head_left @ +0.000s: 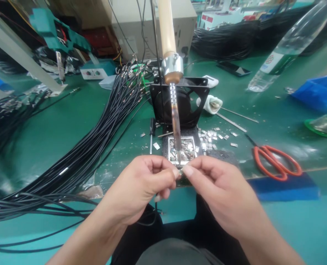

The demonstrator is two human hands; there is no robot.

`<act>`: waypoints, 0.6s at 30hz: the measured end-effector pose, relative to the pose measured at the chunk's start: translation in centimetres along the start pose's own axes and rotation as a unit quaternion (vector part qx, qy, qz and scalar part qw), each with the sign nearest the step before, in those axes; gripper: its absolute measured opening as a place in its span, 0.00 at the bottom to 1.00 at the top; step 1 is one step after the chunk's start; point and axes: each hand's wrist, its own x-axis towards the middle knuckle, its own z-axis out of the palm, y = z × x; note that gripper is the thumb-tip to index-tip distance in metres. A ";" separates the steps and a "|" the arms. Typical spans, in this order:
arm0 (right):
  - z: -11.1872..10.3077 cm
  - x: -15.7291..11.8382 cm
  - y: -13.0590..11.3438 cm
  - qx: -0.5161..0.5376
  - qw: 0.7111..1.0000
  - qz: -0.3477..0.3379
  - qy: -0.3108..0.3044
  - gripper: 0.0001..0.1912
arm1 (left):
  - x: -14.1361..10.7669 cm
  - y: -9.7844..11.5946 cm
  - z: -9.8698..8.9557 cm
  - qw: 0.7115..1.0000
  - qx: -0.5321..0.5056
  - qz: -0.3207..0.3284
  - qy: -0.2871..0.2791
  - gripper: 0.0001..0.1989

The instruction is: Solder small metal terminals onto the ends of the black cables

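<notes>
My left hand [149, 182] is closed in a pinch, with a black cable [156, 211] running down from its fingers in a loop. Its fingertips nearly meet those of my right hand [217, 184], also pinched, around a tiny metallic piece [180, 172] mostly hidden by the fingers. Just above the fingertips points the tip of an upright soldering iron [175, 114] with a wooden handle. Behind the fingers lies a small square tray [169, 150] full of little metal parts.
A black fan [163, 101] stands behind the iron. Bundled black cables [97, 129] stretch across the left side. On the right are orange-handled scissors [270, 162], a blue pad [287, 187], a plastic bottle [279, 62] and scattered metal pieces [209, 138]. A screwdriver [152, 132] lies left of the tray.
</notes>
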 end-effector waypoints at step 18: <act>0.7 0.2 0.6 0.039 0.998 -0.010 0.037 0.16 | 0.4 0.3 0.1 1.000 -0.020 0.009 -0.005 0.04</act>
